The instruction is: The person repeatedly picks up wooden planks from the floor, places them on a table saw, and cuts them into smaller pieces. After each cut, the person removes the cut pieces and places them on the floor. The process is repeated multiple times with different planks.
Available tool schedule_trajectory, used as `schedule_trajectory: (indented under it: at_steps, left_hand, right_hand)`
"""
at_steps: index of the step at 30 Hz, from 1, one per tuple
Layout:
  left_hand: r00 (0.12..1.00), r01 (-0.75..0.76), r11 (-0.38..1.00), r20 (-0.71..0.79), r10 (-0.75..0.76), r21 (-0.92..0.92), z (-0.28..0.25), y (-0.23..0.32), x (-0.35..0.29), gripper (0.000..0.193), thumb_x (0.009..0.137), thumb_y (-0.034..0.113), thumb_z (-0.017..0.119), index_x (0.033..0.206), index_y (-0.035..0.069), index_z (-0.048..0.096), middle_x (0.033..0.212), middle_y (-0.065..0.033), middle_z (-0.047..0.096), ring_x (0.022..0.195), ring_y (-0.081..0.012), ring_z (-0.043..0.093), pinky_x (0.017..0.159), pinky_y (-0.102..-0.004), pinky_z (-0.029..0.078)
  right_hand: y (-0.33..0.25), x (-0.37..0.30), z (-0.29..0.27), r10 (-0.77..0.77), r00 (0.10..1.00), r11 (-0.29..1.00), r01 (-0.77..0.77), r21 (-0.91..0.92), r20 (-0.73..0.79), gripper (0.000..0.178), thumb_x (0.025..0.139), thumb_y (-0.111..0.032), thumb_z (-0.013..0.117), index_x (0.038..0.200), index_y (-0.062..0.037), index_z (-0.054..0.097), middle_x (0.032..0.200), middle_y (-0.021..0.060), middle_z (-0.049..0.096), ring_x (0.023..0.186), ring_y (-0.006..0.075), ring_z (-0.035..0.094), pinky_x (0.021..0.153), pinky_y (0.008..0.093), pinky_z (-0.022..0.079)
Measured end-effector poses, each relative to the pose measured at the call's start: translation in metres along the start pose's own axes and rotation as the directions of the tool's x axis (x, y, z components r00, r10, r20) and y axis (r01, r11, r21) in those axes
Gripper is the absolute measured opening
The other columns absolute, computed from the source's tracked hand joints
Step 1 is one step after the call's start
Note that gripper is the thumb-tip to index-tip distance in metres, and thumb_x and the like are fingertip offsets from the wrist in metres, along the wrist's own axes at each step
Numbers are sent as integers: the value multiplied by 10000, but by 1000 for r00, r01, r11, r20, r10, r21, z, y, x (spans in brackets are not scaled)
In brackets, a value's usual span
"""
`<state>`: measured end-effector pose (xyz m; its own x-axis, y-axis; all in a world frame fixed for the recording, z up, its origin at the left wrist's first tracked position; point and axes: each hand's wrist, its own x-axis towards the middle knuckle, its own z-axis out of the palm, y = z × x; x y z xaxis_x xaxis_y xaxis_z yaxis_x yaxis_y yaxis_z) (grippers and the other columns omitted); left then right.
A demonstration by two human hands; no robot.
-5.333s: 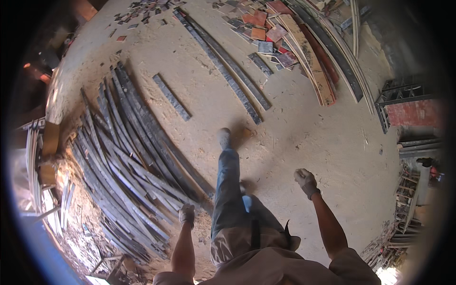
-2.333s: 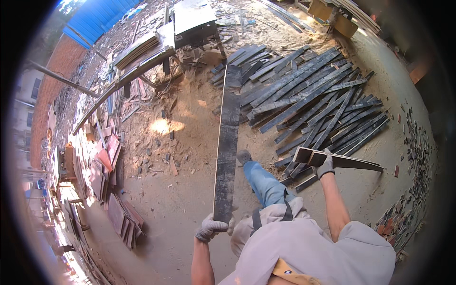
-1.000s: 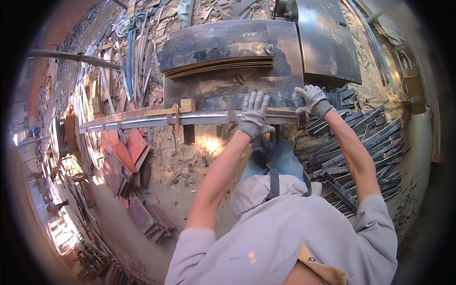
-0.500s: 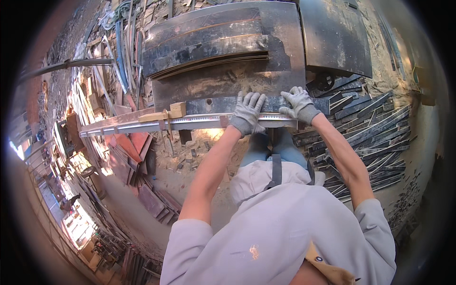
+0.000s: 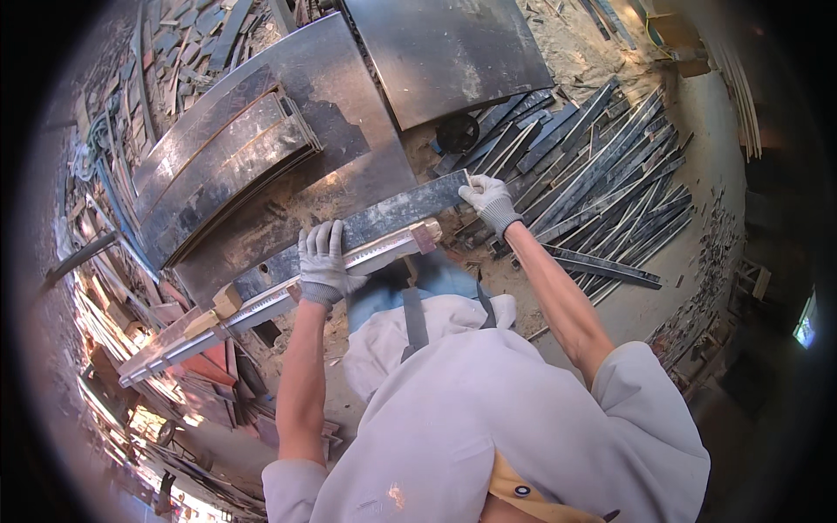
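Note:
A long dark strip of board (image 5: 397, 211) lies along the table's near edge, beside a pale metal rail (image 5: 375, 254) with a measuring scale. My left hand (image 5: 323, 261), in a grey glove, rests across the strip and the rail, its fingers stretched out flat. At the strip's right end my right hand (image 5: 490, 202), gloved too, is closed with thumb and fingers around the corner. A small wooden block (image 5: 227, 301) touches the strip's left end.
Cut dark boards are stacked (image 5: 261, 161) on the dark saw table (image 5: 331, 70). A second dark panel (image 5: 445, 52) adjoins it at the far right. Many dark offcut strips (image 5: 602, 166) pile up to the right. Scrap wood litters the left.
The view has turned to the right. My right hand has gone from lying on the strip to gripping its right end. My left hand stays flat on the strip and rail.

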<state>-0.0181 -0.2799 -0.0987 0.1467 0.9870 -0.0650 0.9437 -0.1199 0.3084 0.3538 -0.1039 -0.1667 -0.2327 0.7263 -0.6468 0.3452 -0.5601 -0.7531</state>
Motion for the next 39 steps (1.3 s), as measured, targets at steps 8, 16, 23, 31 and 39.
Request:
schedule_trajectory:
  at_steps: [8, 16, 23, 31, 39]
  left_hand:
    - [999, 4, 997, 52, 0, -79, 18, 50, 33, 1327, 599, 753, 843, 1612, 38, 368, 1518, -206, 460, 1448, -421, 432, 1273, -673, 245]
    - [998, -23, 956, -65, 4, -293, 14, 44, 32, 1229, 798, 871, 692, 1637, 39, 353, 1493, -227, 488, 1418, -431, 466, 1273, -636, 283]
    - [999, 43, 937, -3, -47, -347, 18, 29, 86, 345, 912, 306, 800, 1190, 127, 700, 1012, -90, 654, 986, -334, 632, 873, -466, 498]
    - [991, 50, 986, -113, -68, -161, -79, -24, 108, 278, 869, 228, 820, 1104, 142, 699, 904, -45, 633, 865, -294, 624, 772, -448, 474]
    - [979, -7, 988, -202, -25, -154, -158, -36, 141, 380, 922, 342, 801, 1232, 150, 696, 1084, -69, 668, 1048, -295, 651, 972, -473, 508]
  right_hand:
    - [14, -24, -80, 112, 988, 992, -117, -40, -105, 253, 1068, -190, 712, 1257, -23, 728, 972, 42, 791, 729, 125, 735, 627, 259, 583]
    - [17, -35, -88, 35, 993, 995, -23, 101, -110, 271, 1065, -119, 713, 1306, 5, 713, 1022, 16, 775, 823, 78, 699, 684, 269, 615]
    - [-2, -43, -102, -14, 962, 991, 50, 127, -273, 312, 1048, -114, 743, 1328, 16, 702, 1128, 13, 758, 986, 92, 680, 919, 248, 555]
    - [-107, -33, -21, -556, 739, 710, 182, -680, -382, 788, 872, -373, 894, 1485, -5, 562, 1477, 195, 604, 1305, 343, 610, 1122, 447, 504]
    - [-237, -14, 96, -823, 293, -132, 735, -665, 487, 521, 980, -213, 564, 1467, -34, 610, 1198, 117, 684, 1111, 305, 651, 1032, 463, 497]
